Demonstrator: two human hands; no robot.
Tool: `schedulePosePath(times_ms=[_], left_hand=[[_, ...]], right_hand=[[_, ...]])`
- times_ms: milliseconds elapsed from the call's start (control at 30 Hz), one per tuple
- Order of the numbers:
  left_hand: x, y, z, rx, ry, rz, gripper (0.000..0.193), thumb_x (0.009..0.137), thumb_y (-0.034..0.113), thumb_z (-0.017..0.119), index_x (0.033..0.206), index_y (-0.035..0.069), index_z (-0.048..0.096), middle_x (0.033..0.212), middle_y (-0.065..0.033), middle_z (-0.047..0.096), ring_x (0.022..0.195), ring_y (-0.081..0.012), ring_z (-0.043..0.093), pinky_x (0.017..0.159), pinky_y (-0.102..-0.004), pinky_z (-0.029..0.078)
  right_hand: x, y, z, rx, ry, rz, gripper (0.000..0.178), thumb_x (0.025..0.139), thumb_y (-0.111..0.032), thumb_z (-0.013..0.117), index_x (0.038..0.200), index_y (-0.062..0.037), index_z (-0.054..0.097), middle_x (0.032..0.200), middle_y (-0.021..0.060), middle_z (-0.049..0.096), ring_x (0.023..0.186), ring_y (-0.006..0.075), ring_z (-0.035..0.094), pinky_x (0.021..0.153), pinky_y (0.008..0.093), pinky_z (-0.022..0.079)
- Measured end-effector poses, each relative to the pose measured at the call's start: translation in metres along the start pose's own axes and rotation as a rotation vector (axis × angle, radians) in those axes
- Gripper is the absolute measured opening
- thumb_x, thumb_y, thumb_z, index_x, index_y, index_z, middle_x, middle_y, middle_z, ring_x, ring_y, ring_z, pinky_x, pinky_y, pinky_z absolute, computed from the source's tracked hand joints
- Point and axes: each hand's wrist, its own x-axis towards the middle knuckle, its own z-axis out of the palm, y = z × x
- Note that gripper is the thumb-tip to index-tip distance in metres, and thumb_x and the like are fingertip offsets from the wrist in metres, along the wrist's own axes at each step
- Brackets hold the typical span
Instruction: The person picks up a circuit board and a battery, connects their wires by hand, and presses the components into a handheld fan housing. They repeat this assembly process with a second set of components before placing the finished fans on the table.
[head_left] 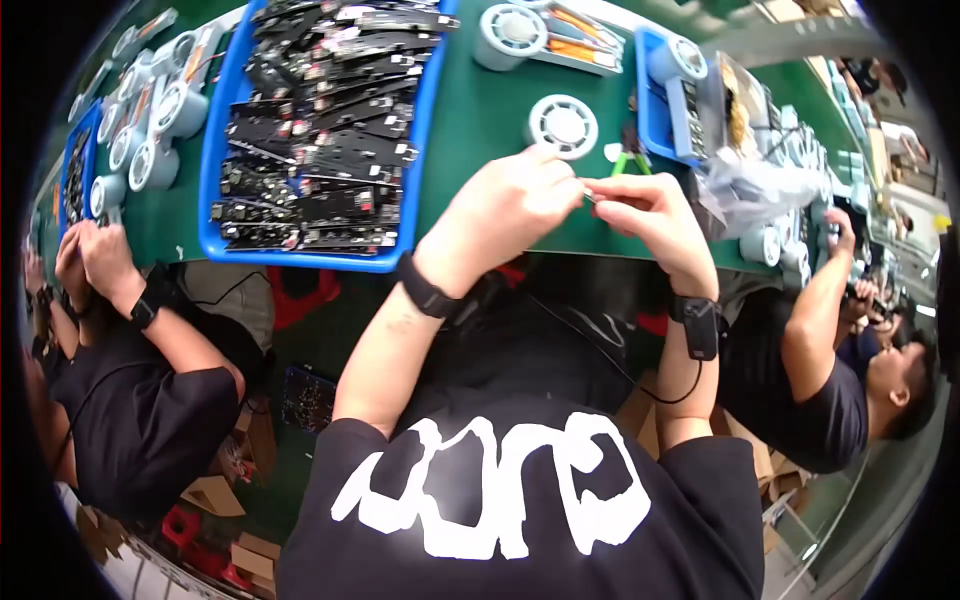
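My left hand (525, 203) and my right hand (655, 215) meet just above the front edge of the green table. The fingers of both are closed in a pinch, tip to tip. Between them shows a sliver of a small thing (590, 196), too small to name. Right behind my left fingers lies a pale blue round housing (563, 127) with a slotted white disc on its face. Green-handled pliers (628, 156) rest on the table beyond my right hand.
A big blue tray (213, 170) heaped with black circuit boards stands left. At the back are another round housing (510, 37) and a box of orange-and-grey tools (580, 45). A blue bin (655, 135) and clear plastic bag (755, 195) sit right. Co-workers sit on both sides.
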Motion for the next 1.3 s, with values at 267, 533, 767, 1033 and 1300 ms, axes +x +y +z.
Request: schedulePosePath(times_ms=[267, 533, 767, 1033, 1300], left_hand=[[0.015, 0.016, 0.003, -0.101, -0.008, -0.072, 0.024, 0.076, 0.005, 0.077, 0.098, 0.004, 0.069, 0.093, -0.0040, 0.067, 0.090, -0.0236, 0.062, 0.081, -0.0343, 0.055], [0.016, 0.017, 0.003, -0.062, -0.034, -0.088, 0.015, 0.075, 0.007, 0.079, 0.086, 0.004, 0.070, 0.084, -0.0030, 0.068, 0.083, -0.0216, 0.062, 0.075, -0.0328, 0.055], [0.023, 0.012, -0.003, -0.055, -0.082, -0.053, 0.014, 0.074, 0.008, 0.080, 0.079, 0.004, 0.067, 0.076, -0.0028, 0.067, 0.076, -0.0206, 0.063, 0.068, -0.0326, 0.055], [0.024, 0.010, -0.006, -0.079, -0.144, -0.038, 0.015, 0.073, 0.007, 0.081, 0.080, 0.004, 0.068, 0.076, -0.0042, 0.067, 0.076, -0.0214, 0.064, 0.067, -0.0324, 0.055], [0.025, 0.009, -0.007, -0.084, -0.153, -0.039, 0.015, 0.075, 0.010, 0.080, 0.081, 0.005, 0.068, 0.074, -0.0039, 0.063, 0.078, -0.0219, 0.062, 0.070, -0.0341, 0.054]], right_hand=[[-0.023, 0.031, 0.004, 0.236, 0.100, -0.002, 0.031, 0.092, -0.004, 0.069, 0.122, 0.0018, 0.071, 0.089, 0.0023, 0.071, 0.070, 0.0032, 0.053, 0.061, 0.0186, 0.041], [-0.019, 0.035, 0.001, 0.252, 0.057, -0.092, 0.028, 0.091, -0.006, 0.071, 0.119, 0.0002, 0.073, 0.090, 0.0002, 0.071, 0.078, 0.0033, 0.058, 0.070, 0.0187, 0.047], [-0.008, 0.036, -0.008, 0.207, -0.026, -0.126, 0.030, 0.090, -0.001, 0.070, 0.119, 0.0005, 0.073, 0.095, 0.0023, 0.071, 0.087, 0.0059, 0.062, 0.075, 0.0194, 0.048], [0.000, 0.042, -0.015, 0.101, -0.098, -0.220, 0.027, 0.090, -0.009, 0.073, 0.115, 0.0003, 0.075, 0.078, -0.0021, 0.065, 0.071, 0.0028, 0.051, 0.063, 0.0216, 0.041], [0.002, 0.034, -0.022, 0.068, -0.158, -0.164, 0.030, 0.089, -0.001, 0.070, 0.119, 0.0004, 0.073, 0.088, 0.0021, 0.071, 0.079, 0.0058, 0.060, 0.069, 0.0189, 0.045]])
